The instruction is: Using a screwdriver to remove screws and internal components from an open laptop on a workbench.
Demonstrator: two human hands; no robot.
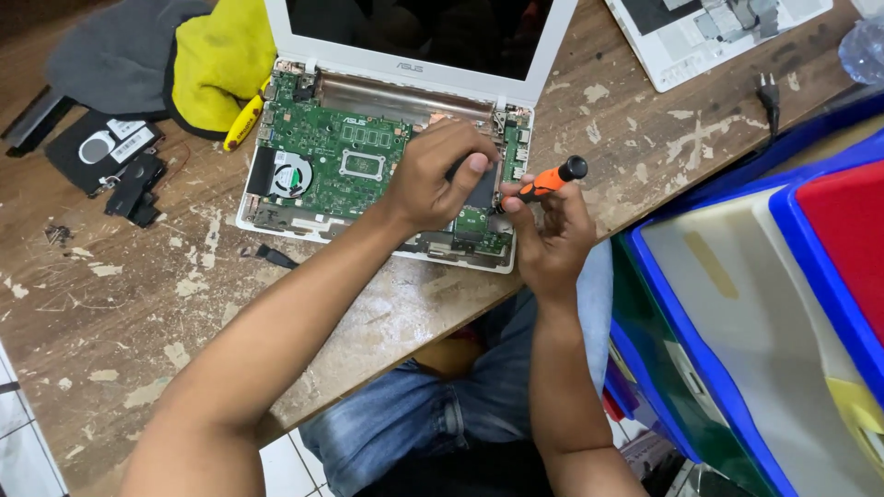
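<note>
An opened white laptop (276, 221) lies on the wooden table with its green circuit board (336, 161) and small fan (291, 175) exposed. My left hand (437, 175) rests on the right part of the board, fingers pressing on a dark flat part (482, 189). My right hand (551, 235) holds an orange-and-black screwdriver (550, 181), its tip pointing down-left toward the board's right edge beside my left fingers.
A grey-and-yellow cloth (175, 60) and a yellow tool handle (243, 124) lie at the back left, with black parts (106, 152) near them. Another white device (709, 37) sits at the back right. Blue, white and red bins (764, 313) stand to the right. A black plug (769, 92) lies nearby.
</note>
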